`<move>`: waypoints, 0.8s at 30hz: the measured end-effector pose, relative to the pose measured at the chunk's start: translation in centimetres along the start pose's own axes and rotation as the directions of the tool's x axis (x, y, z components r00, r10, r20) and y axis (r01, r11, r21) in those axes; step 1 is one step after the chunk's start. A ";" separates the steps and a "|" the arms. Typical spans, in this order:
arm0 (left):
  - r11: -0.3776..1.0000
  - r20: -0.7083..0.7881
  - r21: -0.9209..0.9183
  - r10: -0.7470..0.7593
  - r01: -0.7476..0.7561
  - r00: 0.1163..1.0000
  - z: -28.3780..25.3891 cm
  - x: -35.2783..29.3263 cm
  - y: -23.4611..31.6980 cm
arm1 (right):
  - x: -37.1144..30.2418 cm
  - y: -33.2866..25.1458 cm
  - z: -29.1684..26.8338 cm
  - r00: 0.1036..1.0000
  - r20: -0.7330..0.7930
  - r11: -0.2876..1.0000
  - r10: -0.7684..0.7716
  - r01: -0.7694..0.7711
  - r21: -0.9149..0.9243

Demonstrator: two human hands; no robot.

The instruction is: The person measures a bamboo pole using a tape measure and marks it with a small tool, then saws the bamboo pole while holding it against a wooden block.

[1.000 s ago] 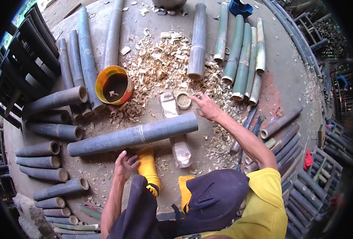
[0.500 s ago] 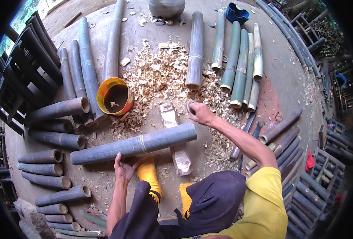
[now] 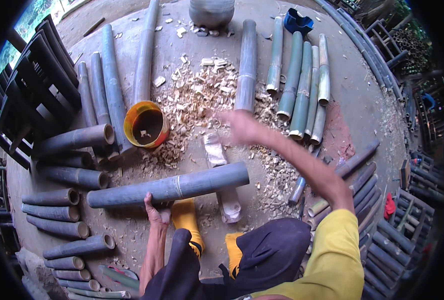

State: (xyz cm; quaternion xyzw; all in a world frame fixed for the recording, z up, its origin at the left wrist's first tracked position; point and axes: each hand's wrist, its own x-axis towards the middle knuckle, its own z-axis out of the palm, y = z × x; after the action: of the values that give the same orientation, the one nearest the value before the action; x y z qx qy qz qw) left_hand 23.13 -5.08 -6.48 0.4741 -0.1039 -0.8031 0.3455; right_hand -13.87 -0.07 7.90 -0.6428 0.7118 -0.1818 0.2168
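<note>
Bamboo tube held in the left hand, seven o'clock; I judge it steadying, needing firm support next; right hand blurred, one o'clock; grip I can't tell.

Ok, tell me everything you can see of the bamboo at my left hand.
The bamboo is a thick, straight, grey-blue tube with a pale node ring just right of its middle. It looks whole, with no split visible; neither open end faces the camera. It lies crosswise, its right end angled slightly away from you, passing over a pale block; whether they touch is unclear. Your left hand meets its near side, left of the middle.
</note>
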 end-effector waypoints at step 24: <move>0.556 0.273 0.819 -0.161 -0.141 0.948 1.9 -3.6 1.2 | -11.3 4.9 5.6 0.579 -0.176 0.448 0.796 -0.369 0.814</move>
State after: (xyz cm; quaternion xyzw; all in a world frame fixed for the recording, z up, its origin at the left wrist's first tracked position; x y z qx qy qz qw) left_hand 23.18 -3.87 -2.38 0.4456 -0.5212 -0.7258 0.0551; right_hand -14.07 11.78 1.41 -0.1249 0.7967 -0.5185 0.2845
